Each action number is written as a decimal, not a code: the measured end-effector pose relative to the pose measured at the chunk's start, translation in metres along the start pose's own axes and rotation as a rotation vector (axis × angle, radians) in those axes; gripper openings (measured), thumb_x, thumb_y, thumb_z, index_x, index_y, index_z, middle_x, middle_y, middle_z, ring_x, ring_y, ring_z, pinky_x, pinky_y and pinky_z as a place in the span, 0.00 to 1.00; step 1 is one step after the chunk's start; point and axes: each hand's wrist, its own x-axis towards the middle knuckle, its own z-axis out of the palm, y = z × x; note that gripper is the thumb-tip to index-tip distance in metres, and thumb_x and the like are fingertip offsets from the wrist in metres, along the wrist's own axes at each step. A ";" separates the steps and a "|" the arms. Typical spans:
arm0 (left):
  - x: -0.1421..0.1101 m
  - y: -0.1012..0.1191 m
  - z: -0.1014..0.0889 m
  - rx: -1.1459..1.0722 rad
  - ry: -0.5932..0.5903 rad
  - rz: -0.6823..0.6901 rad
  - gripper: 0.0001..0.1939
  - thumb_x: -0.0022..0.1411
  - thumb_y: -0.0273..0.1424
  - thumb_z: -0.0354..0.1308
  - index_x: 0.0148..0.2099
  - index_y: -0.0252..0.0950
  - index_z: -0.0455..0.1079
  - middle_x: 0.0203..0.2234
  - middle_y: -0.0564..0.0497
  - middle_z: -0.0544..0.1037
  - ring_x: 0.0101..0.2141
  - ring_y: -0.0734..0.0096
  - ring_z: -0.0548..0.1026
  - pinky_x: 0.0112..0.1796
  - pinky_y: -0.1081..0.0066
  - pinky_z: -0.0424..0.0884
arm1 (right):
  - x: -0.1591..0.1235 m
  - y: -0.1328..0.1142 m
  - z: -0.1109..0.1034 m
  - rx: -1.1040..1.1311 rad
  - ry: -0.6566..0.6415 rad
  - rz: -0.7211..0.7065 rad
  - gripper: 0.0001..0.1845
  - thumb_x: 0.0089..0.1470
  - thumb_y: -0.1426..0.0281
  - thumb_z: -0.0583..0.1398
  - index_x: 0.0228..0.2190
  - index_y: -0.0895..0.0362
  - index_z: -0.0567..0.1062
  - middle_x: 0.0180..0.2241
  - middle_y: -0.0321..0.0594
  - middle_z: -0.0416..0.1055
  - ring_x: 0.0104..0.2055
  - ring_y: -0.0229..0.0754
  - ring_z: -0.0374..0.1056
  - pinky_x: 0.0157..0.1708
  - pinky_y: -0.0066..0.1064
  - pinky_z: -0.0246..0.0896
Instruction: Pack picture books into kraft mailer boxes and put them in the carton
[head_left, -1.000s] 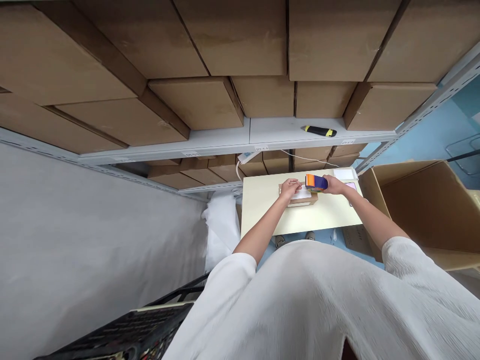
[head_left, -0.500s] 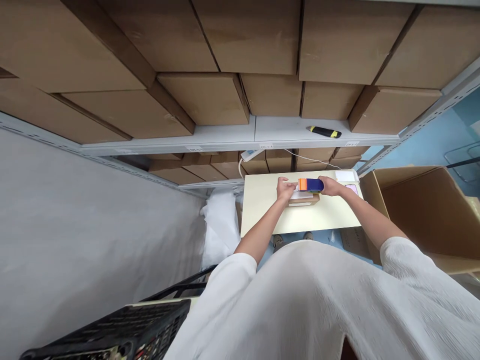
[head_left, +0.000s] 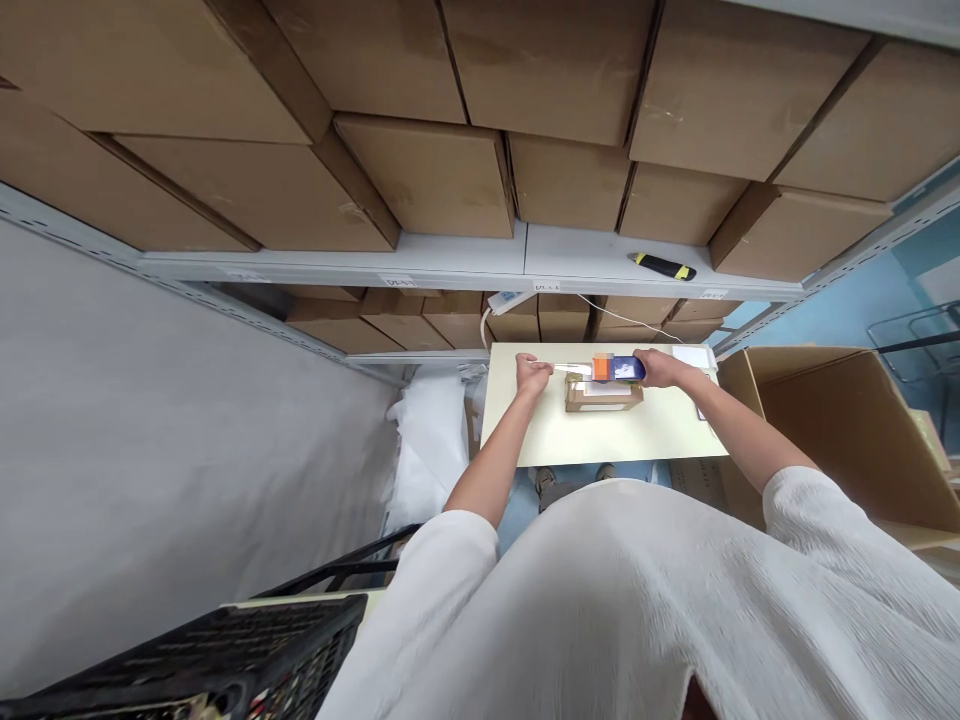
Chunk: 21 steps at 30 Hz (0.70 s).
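Observation:
My right hand grips a blue and orange tape dispenser just above a small cardboard box. From the dispenser's orange end, a thin shiny strip of tape stretches left. My left hand pinches the far end of that strip, out to the left of the box. White labels show on the box's top and front side. The box rests on a pale yellow table.
Shelves stacked with cardboard boxes rise beyond the table. A utility knife lies on the shelf edge. To the right stands a large open carton. White wrapping material and a black crate are at left.
My left hand has moved left, away from the dispenser, drawing out a length of tape. My right hand still holds the dispenser over the box. The view has shifted slightly.

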 end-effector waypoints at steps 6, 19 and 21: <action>0.003 -0.029 -0.017 -0.161 -0.003 -0.125 0.25 0.53 0.19 0.65 0.44 0.46 0.55 0.27 0.61 0.78 0.37 0.68 0.83 0.45 0.68 0.74 | 0.002 0.000 -0.003 -0.065 -0.027 0.016 0.23 0.49 0.66 0.76 0.45 0.52 0.75 0.46 0.47 0.82 0.45 0.52 0.77 0.37 0.32 0.63; -0.004 -0.072 0.032 -0.216 -0.019 -0.252 0.24 0.56 0.28 0.75 0.44 0.44 0.63 0.30 0.58 0.76 0.36 0.65 0.81 0.45 0.65 0.76 | -0.007 -0.027 -0.007 -0.235 -0.064 0.112 0.20 0.59 0.65 0.72 0.49 0.53 0.74 0.51 0.50 0.81 0.52 0.54 0.76 0.35 0.32 0.61; -0.004 -0.073 0.043 -0.202 -0.054 -0.277 0.23 0.57 0.29 0.76 0.46 0.43 0.64 0.31 0.57 0.77 0.37 0.63 0.82 0.47 0.63 0.77 | -0.008 -0.029 -0.006 -0.243 -0.063 0.123 0.20 0.59 0.66 0.72 0.50 0.53 0.74 0.52 0.50 0.80 0.52 0.54 0.75 0.35 0.32 0.61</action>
